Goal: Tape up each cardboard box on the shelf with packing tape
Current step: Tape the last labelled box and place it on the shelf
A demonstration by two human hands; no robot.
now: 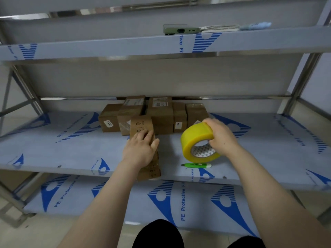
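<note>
Yellow tape roll [195, 138], right hand [222, 136] fingers curled round it, left hand [140, 149] fingers flat on cardboard box [141, 124]

Landmark: long box [141, 125] on mid shelf [71, 149], left hand [139, 149] flat on top.
L of box: bare shelf, wide-open lane.
Behind box: box stack [161, 113] right at its far end, back blocked.
R of box: narrow gap, then tape roll [197, 138] in right hand [222, 136]; cutter [197, 165] near front edge.
Far R: open again.
Above box: upper shelf [107, 49], well apart.
</note>
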